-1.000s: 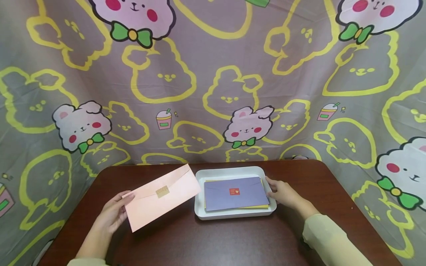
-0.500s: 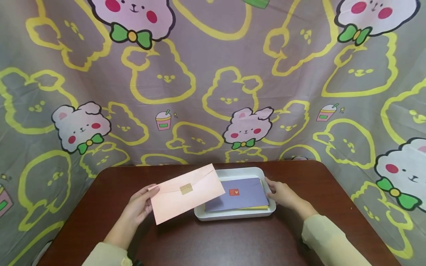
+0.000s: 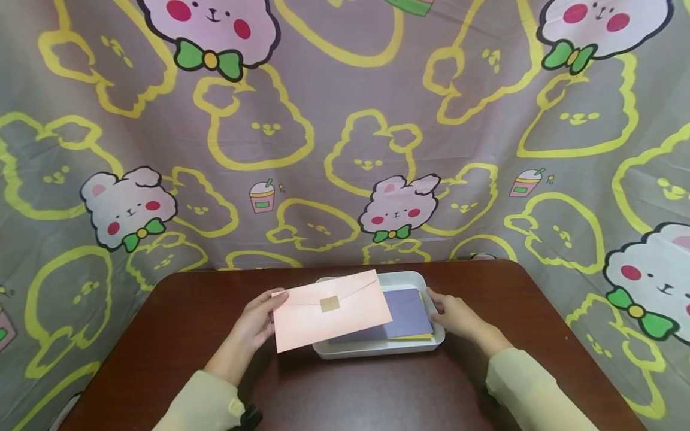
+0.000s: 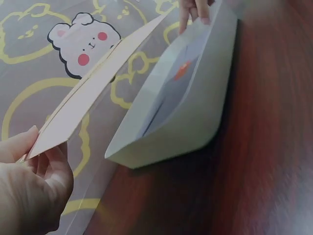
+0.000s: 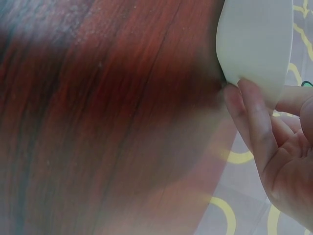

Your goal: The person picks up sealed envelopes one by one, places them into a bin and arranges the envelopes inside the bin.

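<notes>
My left hand [image 3: 252,328] pinches a pale pink envelope [image 3: 307,326] by its left end, thumb on top. A gold patterned sticker [image 3: 330,303] sits on its flap. The envelope is held tilted in the air, over the left part of a white tray [image 3: 377,352]. Inside the tray lies a purple envelope [image 3: 409,312] on top of a yellow one [image 3: 417,337]. In the left wrist view the purple envelope's red sticker [image 4: 183,70] shows; the pink envelope hides it from the head view. My right hand [image 3: 458,315] grips the tray's right end, fingers against the outer wall [image 5: 254,44].
The tray stands on a dark reddish-brown wooden table [image 3: 345,395] with rounded far corners. Behind and beside the table hangs a grey curtain [image 3: 302,120] with yellow outlines and white bunny heads.
My left hand has carried the pink envelope rightward from beside the tray to over its left part, covering much of the purple envelope. My right hand keeps its grip on the tray.
</notes>
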Available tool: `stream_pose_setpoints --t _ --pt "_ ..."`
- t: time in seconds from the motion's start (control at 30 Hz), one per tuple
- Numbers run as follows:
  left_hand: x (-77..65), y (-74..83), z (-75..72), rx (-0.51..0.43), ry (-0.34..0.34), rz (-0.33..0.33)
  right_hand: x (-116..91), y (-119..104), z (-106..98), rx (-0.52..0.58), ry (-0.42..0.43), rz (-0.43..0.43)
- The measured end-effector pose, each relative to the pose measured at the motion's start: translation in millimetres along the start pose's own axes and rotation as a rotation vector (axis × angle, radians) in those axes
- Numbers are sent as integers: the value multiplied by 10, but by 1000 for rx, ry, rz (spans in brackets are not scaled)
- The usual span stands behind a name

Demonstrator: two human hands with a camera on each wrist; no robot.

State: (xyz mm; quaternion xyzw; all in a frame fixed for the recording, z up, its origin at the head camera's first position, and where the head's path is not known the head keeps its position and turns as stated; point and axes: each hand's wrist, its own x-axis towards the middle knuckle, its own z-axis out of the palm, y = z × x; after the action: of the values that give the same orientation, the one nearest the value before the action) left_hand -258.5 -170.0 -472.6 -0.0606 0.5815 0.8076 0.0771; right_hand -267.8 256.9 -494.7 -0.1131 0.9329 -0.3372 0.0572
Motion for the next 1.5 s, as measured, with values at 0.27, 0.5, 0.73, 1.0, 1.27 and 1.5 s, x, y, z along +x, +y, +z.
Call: stream_pose_setpoints --t 0.27,0.5,0.73,1.0,1.27,1.5 --pt "240 -169 267 -16 2 0 -4 -9 5 -10 12 -14" --pt "342 -286 451 8 -21 10 1 6 2 -38 20 -17" --pt "389 -286 603 19 -11 10 3 10 -2 -47 23 -27" --pt "441 -373 730 93 -53 -37 -6 16 5 -43 28 -40" --pt "460 -407 800 163 -32 -46 -10 18 2 -23 28 -43" --pt "450 -336 798 333 -111 -70 -18 21 -8 -11 17 -47"
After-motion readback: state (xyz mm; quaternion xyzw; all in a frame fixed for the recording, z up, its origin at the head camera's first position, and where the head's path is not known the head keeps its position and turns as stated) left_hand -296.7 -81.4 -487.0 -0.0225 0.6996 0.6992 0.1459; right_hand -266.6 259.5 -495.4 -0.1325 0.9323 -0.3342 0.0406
